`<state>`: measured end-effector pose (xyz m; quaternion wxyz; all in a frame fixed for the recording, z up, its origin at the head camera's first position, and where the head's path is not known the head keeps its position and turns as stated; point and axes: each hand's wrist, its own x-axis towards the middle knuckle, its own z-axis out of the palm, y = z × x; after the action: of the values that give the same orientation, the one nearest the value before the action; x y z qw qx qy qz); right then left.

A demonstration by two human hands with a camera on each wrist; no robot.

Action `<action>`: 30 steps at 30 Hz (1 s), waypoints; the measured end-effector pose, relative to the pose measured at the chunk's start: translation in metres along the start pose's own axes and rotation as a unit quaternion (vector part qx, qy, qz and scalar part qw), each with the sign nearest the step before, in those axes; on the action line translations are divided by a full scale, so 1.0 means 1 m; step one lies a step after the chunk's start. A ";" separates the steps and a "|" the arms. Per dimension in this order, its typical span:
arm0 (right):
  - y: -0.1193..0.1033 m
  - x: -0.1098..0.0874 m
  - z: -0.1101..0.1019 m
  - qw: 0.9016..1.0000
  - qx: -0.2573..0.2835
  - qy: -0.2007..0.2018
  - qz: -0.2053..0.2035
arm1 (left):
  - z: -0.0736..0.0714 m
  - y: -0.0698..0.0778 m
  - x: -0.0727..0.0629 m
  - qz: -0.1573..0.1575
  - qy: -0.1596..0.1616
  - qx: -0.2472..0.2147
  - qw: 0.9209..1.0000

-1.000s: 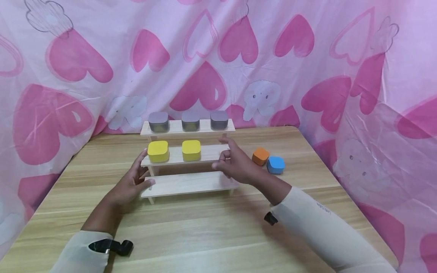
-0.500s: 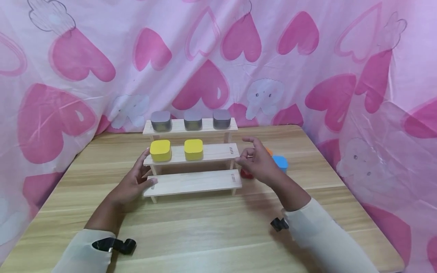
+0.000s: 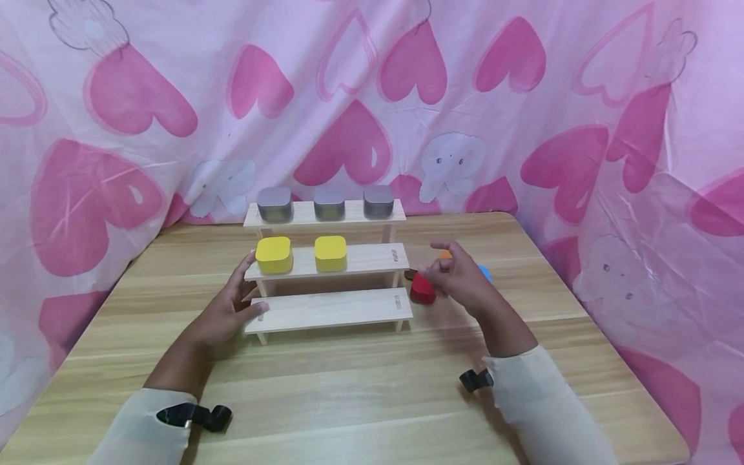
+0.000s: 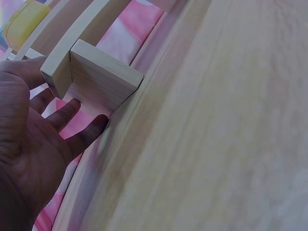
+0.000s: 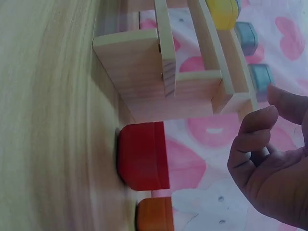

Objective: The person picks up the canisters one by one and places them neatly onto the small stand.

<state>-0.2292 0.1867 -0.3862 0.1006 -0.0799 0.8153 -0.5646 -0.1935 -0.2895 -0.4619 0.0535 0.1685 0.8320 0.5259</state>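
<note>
A three-tier wooden stand (image 3: 331, 310) rises in steps on the table. Two yellow square boxes (image 3: 330, 254) sit on its middle shelf, and three grey ones (image 3: 329, 204) line the top shelf. My left hand (image 3: 223, 316) rests at the stand's left end, its thumb on the bottom shelf and its other fingers extended beside the end support. To the right of the stand my right hand (image 3: 459, 278) hovers with loosely bent fingers and holds nothing. Below it lies a red box (image 3: 422, 290); orange (image 3: 445, 254) and blue (image 3: 485, 273) boxes are partly hidden behind that hand.
Beside the red box, a small dark item (image 3: 410, 274) is mostly hidden. The wooden table (image 3: 349, 400) ends at a pink heart-patterned cloth (image 3: 343, 51) at the back and sides. Black clips (image 3: 194, 416) hang at both sleeve cuffs.
My right hand has moved right, away from the stand's right end, uncovering that end and the red box, while covering much of the orange and blue boxes. My left hand stays put.
</note>
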 end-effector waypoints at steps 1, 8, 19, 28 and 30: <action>0.002 0.000 0.000 1.000 0.001 0.000 0.005 | 0.000 0.000 0.000 -0.001 0.000 -0.002 1.000; 0.013 0.002 -0.001 0.998 0.006 -0.009 0.059 | 0.001 0.001 -0.001 -0.011 -0.002 -0.009 1.000; 0.027 0.006 -0.004 0.996 -0.042 0.007 0.077 | -0.001 0.001 -0.001 -0.012 -0.004 -0.012 1.000; 0.040 0.011 -0.007 0.992 -0.080 -0.007 0.098 | -0.001 -0.001 0.000 -0.004 -0.002 -0.005 1.000; 0.041 0.012 -0.007 0.991 -0.083 -0.009 0.105 | -0.001 -0.001 0.000 -0.002 -0.002 -0.004 1.000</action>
<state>-0.2432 0.2045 -0.4236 0.1591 -0.0072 0.8625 -0.4804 -0.1944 -0.2904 -0.4624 0.0567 0.1676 0.8304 0.5284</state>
